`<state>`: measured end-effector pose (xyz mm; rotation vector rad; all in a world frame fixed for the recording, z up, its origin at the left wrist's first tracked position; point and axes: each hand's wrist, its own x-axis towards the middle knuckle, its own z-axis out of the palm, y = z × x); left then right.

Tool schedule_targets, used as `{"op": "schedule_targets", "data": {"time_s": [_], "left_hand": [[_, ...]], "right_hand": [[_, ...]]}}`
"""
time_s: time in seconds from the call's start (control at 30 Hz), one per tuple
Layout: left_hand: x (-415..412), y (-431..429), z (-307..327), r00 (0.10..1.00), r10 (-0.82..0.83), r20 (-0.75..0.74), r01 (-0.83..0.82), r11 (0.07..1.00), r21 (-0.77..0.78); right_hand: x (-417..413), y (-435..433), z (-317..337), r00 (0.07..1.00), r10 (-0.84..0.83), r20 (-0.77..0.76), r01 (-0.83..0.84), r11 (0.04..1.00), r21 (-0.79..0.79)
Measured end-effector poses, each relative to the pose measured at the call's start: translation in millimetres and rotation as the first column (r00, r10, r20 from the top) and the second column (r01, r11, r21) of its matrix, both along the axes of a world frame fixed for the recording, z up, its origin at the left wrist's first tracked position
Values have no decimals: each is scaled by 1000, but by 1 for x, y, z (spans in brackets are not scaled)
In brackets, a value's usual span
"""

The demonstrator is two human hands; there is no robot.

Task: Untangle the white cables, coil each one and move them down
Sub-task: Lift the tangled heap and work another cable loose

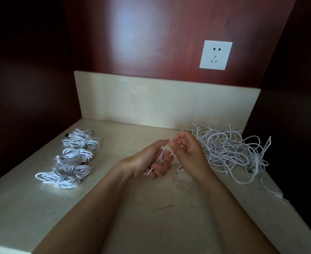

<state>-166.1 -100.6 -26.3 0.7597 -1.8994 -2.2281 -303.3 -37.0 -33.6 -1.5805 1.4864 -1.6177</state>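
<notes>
**Several cables coiled, one in hand, a heap left to do**

Several coiled bundles lie in a row on the counter, at nine o'clock from the hands, each wound into a loose knot of loops.

At the centre, the left hand has its fingers curled round a small hank of white cable, with the loops running through the palm and the thumb stretched up along them. Just at its two o'clock, the right hand pinches a strand of the same cable between thumb and fingertip at the top of the hank, its other fingers loosely bent. A loop of it hangs out below the right hand; whether it runs on into the heap I cannot tell.

At three o'clock sits the tangled heap, with loops crossing every way and a few ends trailing towards five o'clock. A wall socket is at one o'clock, above.

The cable looks light, thin and limp, with some spring, so loops will likely pop open unless held. It is probably best taken near a plug end and drawn out gently, since hard pulls would tighten knots.
</notes>
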Motion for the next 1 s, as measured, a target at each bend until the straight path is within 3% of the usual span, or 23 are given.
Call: {"op": "schedule_targets", "data": {"time_s": [0.07,0.13,0.2,0.3,0.43,0.6,0.7,0.87,1.0], "left_hand": [[0,6,-1,1000,-9,-4,9,994,-104],[-2,11,-1,996,79,-46,-89,948,-306],[-4,12,0,974,186,-126,-224,855,-468],[-1,3,1,897,370,-240,-441,728,-524],[3,-10,-1,767,534,-356,-642,629,-438],[2,-14,0,695,613,-375,-683,726,-81],[2,-15,-1,626,685,-372,-737,676,4],[3,-16,2,472,758,-449,-685,636,354],[11,-19,8,459,750,-476,-675,643,361]], "right_hand": [[-1,-1,0,992,38,124,-43,998,40],[-2,-1,2,968,74,239,-89,995,52],[-2,0,4,959,83,273,-101,993,55],[-3,1,3,977,-9,215,-6,997,70],[-2,2,-6,992,-103,-71,101,994,-28],[12,5,-15,856,-179,-485,177,983,-50],[16,5,-15,797,-119,-592,125,992,-30],[18,3,-20,682,-3,-731,36,999,30],[10,0,-21,673,13,-739,6,1000,24]]}}
